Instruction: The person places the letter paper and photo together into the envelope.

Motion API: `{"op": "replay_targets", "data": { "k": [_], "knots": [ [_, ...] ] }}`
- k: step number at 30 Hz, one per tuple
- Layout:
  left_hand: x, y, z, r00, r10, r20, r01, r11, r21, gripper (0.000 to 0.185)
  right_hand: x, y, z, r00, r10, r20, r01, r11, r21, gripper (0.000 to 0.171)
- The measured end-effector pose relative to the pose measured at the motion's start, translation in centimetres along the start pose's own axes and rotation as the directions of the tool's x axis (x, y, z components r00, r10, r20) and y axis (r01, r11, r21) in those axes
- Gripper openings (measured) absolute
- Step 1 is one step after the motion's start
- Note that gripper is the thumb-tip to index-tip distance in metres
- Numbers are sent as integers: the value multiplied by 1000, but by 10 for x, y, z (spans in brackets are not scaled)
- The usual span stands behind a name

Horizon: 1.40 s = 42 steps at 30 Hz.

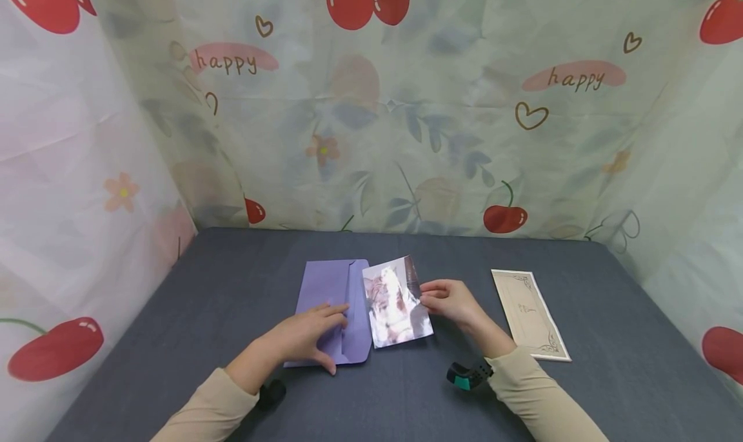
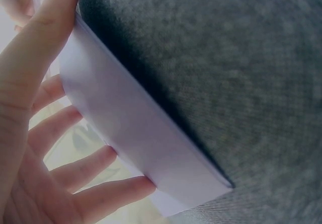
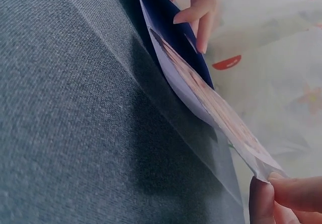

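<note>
Purple envelope [image 1: 333, 313] lies mid-desk [image 1: 232, 390], pinned flat by the left hand [image 1: 302, 335] with straight fingers. The right hand [image 1: 453, 303] pinches the glossy photo [image 1: 396, 302] by its right edge; such a thin grip could let it slip or snag the flap.

A cream card [image 1: 529, 314] with a decorative border lies flat on the dark grey table [image 1: 615, 364], toward the right side. A pale curtain [image 1: 406, 126] printed with red cherries, hearts, flowers, leaves and the word "happy" encloses the table at the back and on both sides
</note>
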<state>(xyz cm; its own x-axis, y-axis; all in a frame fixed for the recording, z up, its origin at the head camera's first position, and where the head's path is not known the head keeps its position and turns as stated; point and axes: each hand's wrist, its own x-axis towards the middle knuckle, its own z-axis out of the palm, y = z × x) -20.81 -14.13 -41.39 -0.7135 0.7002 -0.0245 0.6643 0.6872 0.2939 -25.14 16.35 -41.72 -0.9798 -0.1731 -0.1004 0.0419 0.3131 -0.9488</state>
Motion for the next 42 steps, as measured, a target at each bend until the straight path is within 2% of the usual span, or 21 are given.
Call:
{"op": "replay_targets", "data": {
  "k": [6, 17, 22, 27, 36, 42],
  "knots": [
    [0, -1, 0, 1000, 7, -6, -7, 1000, 14, 63, 1, 2, 3, 1000, -1, 14, 1, 1000, 22, 31],
    [0, -2, 1, 1000, 2, -7, -2, 1000, 5, 64, 4, 2, 9, 1000, 26, -12, -27, 999, -28, 28],
    [0, -2, 2, 1000, 3, -9, -3, 1000, 5, 64, 6, 2, 9, 1000, 22, -2, -22, 1000, -17, 29],
    [0, -3, 2, 999, 23, -22, -23, 1000, 19, 64, 7, 2, 9, 1000, 9, 7, -9, 1000, -10, 29],
    [0, -2, 2, 999, 34, -31, -33, 999, 36, 64, 9, 1, 8, 998, 56, 4, -56, 998, 0, 30],
    [0, 0, 2, 998, 44, -43, -41, 998, 51, 63, 11, 3, 11, 998, 53, 19, -53, 999, -5, 31]
  ]
}}
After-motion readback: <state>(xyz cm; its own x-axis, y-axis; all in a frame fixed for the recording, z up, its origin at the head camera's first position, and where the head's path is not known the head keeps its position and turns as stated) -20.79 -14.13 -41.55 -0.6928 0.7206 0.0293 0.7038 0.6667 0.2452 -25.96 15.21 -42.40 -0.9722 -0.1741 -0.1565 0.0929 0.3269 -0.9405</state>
